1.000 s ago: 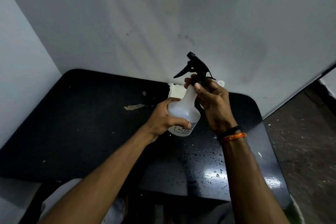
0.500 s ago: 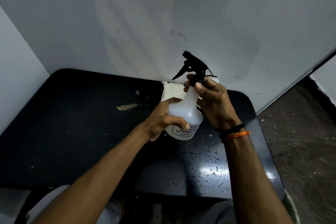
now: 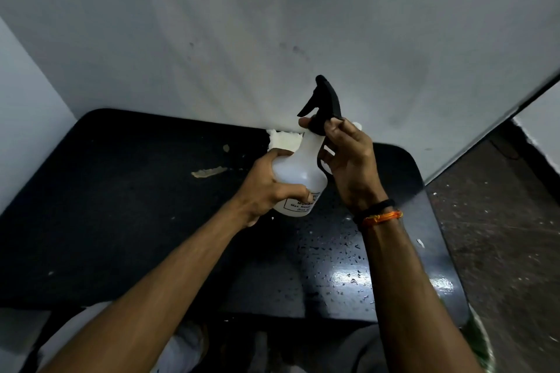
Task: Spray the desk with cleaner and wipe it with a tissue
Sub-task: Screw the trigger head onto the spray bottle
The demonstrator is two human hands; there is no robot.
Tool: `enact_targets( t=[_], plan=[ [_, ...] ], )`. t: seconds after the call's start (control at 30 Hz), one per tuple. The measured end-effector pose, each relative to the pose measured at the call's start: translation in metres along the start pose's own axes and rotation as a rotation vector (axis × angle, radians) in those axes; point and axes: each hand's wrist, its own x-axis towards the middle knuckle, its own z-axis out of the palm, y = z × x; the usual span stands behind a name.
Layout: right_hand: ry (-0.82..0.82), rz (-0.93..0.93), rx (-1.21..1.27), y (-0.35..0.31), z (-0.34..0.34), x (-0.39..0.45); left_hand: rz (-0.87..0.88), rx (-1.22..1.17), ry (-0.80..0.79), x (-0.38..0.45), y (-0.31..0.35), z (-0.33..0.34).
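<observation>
Translucent white plastic spray bottle (image 3: 298, 172) held upright above the black tabletop (image 3: 121, 221), long axis near vertical, black trigger head (image 3: 324, 103) on top with the nozzle end toward the wall. Left hand (image 3: 266, 188) wraps the bottle body; right hand (image 3: 351, 160) pinches the collar just under the trigger head. Droplets (image 3: 342, 254) lie on the tabletop below and right of the bottle. White tissue (image 3: 283, 141) sits behind the bottle, against the wall. Judgement: the right hand is nearer the trigger.
</observation>
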Motion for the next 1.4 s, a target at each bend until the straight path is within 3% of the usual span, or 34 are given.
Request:
enact_targets(
  t=[0.23,0.43,0.6,0.77,1.1,1.27,1.4],
  plan=[
    [0.113,-0.087,0.039,0.004,0.005,0.002,0.017,0.025,0.021,-0.003,0.0,0.003],
    [0.228,-0.104,-0.071,0.007,0.011,0.003,0.015,0.056,0.031,-0.001,-0.001,0.003],
    [0.182,-0.029,-0.122,0.01,0.011,0.001,0.017,0.1,0.03,-0.002,-0.005,0.004],
    [0.049,0.018,0.006,0.006,0.006,0.0,0.003,0.071,0.057,0.003,-0.009,0.003],
    [0.239,-0.098,-0.151,0.006,0.013,-0.002,0.037,0.113,0.124,0.003,-0.011,0.002],
    [0.07,0.01,-0.031,0.004,0.005,-0.003,0.023,0.088,0.057,0.003,-0.008,0.002],
    [-0.077,-0.002,-0.097,0.001,0.003,-0.004,0.026,0.102,-0.018,0.002,-0.007,0.0]
  ],
)
